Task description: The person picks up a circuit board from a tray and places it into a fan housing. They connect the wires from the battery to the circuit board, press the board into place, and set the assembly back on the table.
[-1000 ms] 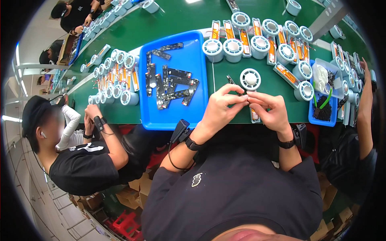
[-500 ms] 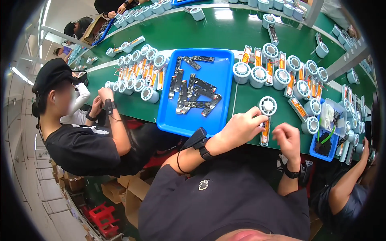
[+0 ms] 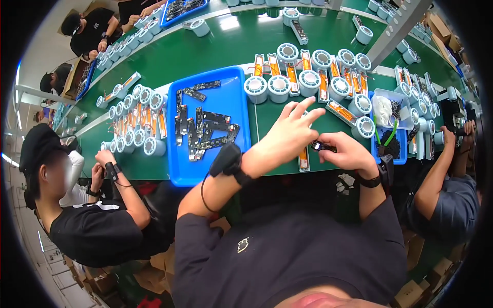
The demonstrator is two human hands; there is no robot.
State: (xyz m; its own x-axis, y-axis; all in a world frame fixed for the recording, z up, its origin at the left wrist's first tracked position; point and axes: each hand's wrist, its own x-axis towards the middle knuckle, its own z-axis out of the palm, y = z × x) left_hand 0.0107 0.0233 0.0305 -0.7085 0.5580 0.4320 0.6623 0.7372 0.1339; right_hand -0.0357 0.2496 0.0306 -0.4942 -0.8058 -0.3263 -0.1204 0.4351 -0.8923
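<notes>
My left hand (image 3: 285, 134) reaches over a handheld-fan-like unit, its fingers stretched out and apart. That hand mostly covers the unit's round light-blue head; below it shows the open handle (image 3: 304, 160) with an orange strip inside. Close by on the right, my right hand (image 3: 349, 151) pinches a small black part (image 3: 321, 147) with a shiny spot, near the handle. Its exact kind is unclear, though it resembles the black circuit boards (image 3: 193, 136) lying loose in the blue tray (image 3: 235, 95) to the left.
Rows of similar units (image 3: 309, 82) stand beyond my hands, with another group (image 3: 137, 137) left of the tray. At right, a blue bin (image 3: 402, 154) holds a clear box (image 3: 405, 115), green-handled tools and dark small parts. Co-workers sit on both sides; a metal post (image 3: 398, 33) rises at the back.
My view has swung to the right. The fingers of my left hand have spread over the unit. My right hand has come in beside it and now grips the small black part.
</notes>
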